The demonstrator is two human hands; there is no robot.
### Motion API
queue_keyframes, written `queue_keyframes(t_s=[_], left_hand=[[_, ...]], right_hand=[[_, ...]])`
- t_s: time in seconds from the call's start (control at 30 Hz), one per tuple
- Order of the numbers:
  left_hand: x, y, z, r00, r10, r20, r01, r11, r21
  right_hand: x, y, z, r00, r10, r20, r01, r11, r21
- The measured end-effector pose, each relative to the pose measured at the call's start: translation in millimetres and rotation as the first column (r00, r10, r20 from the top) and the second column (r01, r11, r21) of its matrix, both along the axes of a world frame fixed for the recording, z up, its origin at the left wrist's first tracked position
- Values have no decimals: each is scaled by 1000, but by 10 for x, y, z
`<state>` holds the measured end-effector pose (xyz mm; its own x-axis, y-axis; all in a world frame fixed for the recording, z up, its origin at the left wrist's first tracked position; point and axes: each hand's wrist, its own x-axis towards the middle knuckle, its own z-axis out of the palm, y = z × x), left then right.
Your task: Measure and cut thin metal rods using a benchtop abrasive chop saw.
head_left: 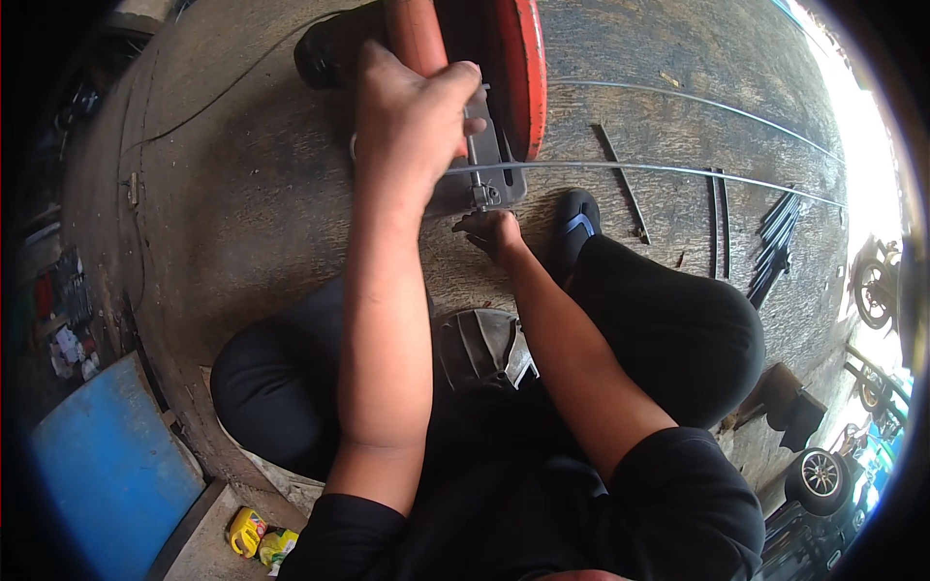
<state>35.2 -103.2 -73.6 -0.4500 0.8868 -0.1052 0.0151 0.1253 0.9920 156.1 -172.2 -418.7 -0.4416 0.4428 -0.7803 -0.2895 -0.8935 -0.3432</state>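
Evidently the largest thing is the brown, dark-stained floor [242, 213], spread under everything. Next comes the flat blue panel [116, 455] at lower left, well apart from the hands. On the floor ahead of the person stands a cut-off saw with a curved red metal guard [528, 77], an orange cylindrical part [418, 34] and a flat grey metal base [509, 155]. Two long, thin grey metal rods run rightward; the nearer rod [678, 171] crosses the base, the farther rod [717, 99] reaches out beyond the guard. A ribbed grey metal piece [475, 349] sits between the person's knees. To the right lies a bundle of dark, narrow bars [775, 237], beside a black sandal with a blue strap [578, 228] on the right foot, though well apart from it.

The left hand [412, 116] is at the orange part, its thumb spread out and most fingers hidden, so I cannot tell how firmly they close. The right hand [492, 232] is partly curled just below the small grey metal clamp [482, 197] at the base's near edge; whether its fingers grip anything is unclear. Smallest is the yellow plastic jug [247, 531] at lower left.
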Motion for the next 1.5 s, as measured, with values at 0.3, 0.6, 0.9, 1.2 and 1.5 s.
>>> queue_keyframes(t_s=[0.3,0.6,0.9,1.2,1.5], left_hand=[[-64,201,222,951,7,-310,-86,966,-243],[-116,266,225,960,-90,-264,13,959,-282],[-78,276,174,862,38,-505,-166,963,-211],[-162,267,207,900,-26,-435,-75,974,-213],[-178,302,181,859,10,-511,-109,980,-165]], right_hand=[[-20,73,164,970,157,184,-178,979,99],[-16,61,31,972,166,169,-180,981,74],[-3,38,-462,741,371,560,-653,595,469],[86,30,-1668,847,139,513,-516,-11,856],[122,143,-497,965,257,54,-260,963,73]])
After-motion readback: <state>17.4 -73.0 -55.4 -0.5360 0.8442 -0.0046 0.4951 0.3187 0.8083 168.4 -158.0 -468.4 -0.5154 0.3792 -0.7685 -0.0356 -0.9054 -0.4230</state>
